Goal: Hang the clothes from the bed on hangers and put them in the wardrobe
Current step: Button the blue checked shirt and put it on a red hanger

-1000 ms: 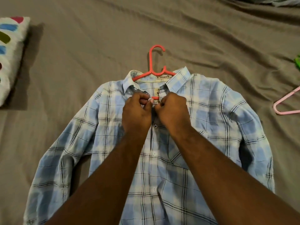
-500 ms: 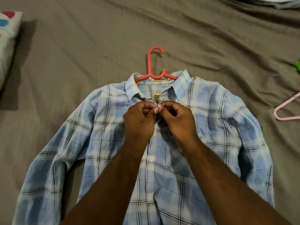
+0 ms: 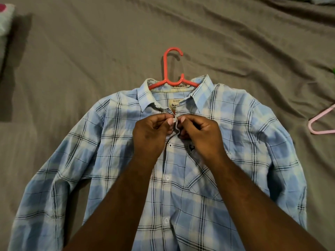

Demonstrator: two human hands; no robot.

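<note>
My left hand [image 3: 150, 136] and right hand [image 3: 199, 136] now pinch the placket [image 3: 167, 178] lower, under the collar [image 3: 201, 95] of the light-blue plaid shirt [image 3: 253, 151] lying on the grey bed [image 3: 90, 51] over an orange plastic hanger [image 3: 165, 69], buttoning it secure.

Head view, steeply down, close over bed [image 3: 90, 51]

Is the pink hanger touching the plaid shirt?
Apart. The head view shows bare grey sheet between the pink hanger and the plaid shirt.
</note>
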